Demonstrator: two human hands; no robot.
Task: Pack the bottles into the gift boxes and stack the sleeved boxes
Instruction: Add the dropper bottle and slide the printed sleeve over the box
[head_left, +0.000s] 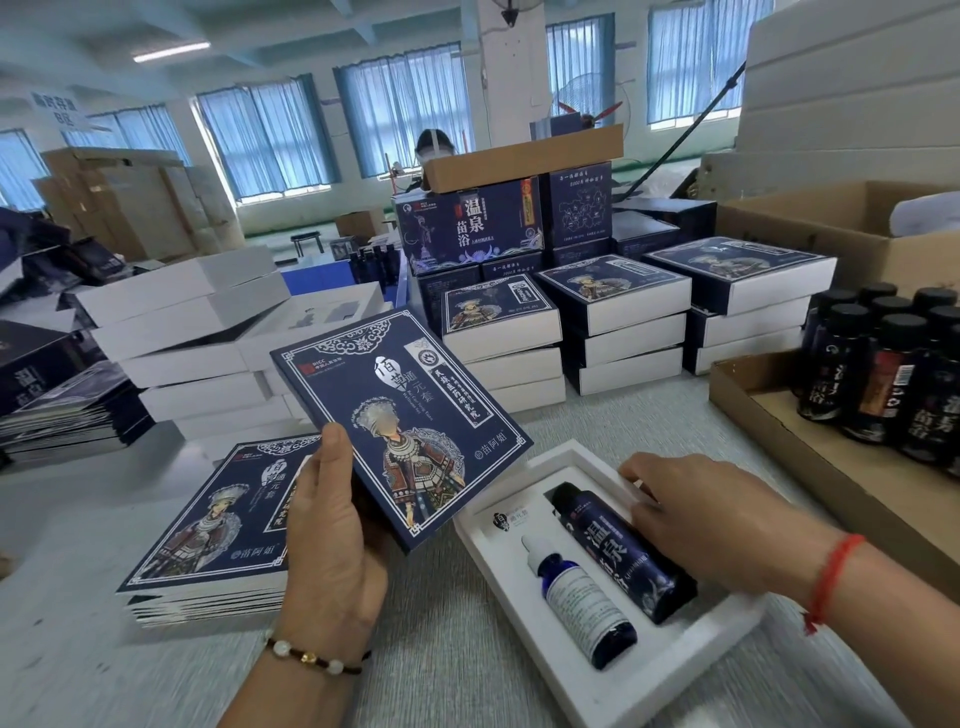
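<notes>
left hand (332, 530) grips a sleeve (400, 415); right hand (691, 519) flat on the loaded box (613, 675), unsleeved; several stacked boxes (618, 322) done.

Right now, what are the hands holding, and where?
The left hand grips the blue sleeve by its near bottom edge. The right hand holds nothing; it rests on the big bottle.

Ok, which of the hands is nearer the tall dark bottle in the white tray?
Right. The right hand rests on the tall dark bottle in the white tray; the left hand is off to the tray's left, holding a blue sleeve.
</notes>
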